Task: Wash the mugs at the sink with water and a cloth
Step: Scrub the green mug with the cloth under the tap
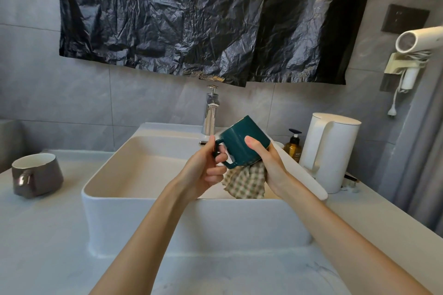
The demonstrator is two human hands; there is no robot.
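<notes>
Grey mug [37,176] stands upright near the left edge of the counter [48,235], well apart from the sink [148,220]. Faucet [211,112] is at the sink's back rim. Left hand [203,175] has its fingers curled round the handle of the green mug [242,146], which is tilted above the sink's right half. Right hand [268,165] clasps the mug's body, thumb on the wall. Checked cloth [244,183] is bunched under the palm and hangs below. Soap bottle [293,145] and white kettle [335,151] stand at the counter's right back.
</notes>
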